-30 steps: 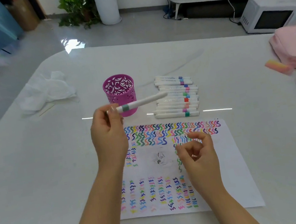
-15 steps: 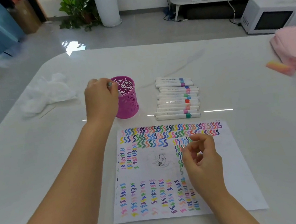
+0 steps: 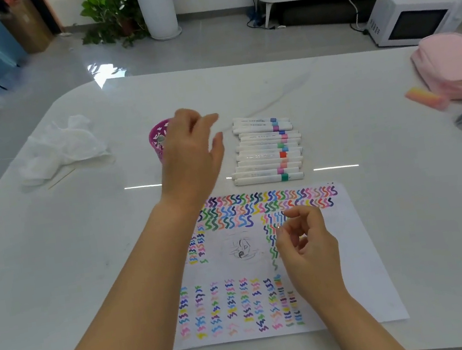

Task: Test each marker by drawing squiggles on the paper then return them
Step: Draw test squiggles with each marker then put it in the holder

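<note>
Two grips empty: left grip (image 3: 191,159) spread wide at cup (image 3: 157,152); right grip (image 3: 306,244) loosely curled above paper (image 3: 356,261).

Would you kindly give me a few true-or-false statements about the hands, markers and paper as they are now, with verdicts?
1. The left hand holds a marker. False: its fingers are spread and empty, in front of the pink cup.
2. A row of markers lies on the table beyond the paper. True.
3. The right hand is over the paper. True.
4. The paper is blank. False: coloured squiggles cover much of it.
5. The microwave stands on the table. False: it is on the floor beyond the table.
</note>
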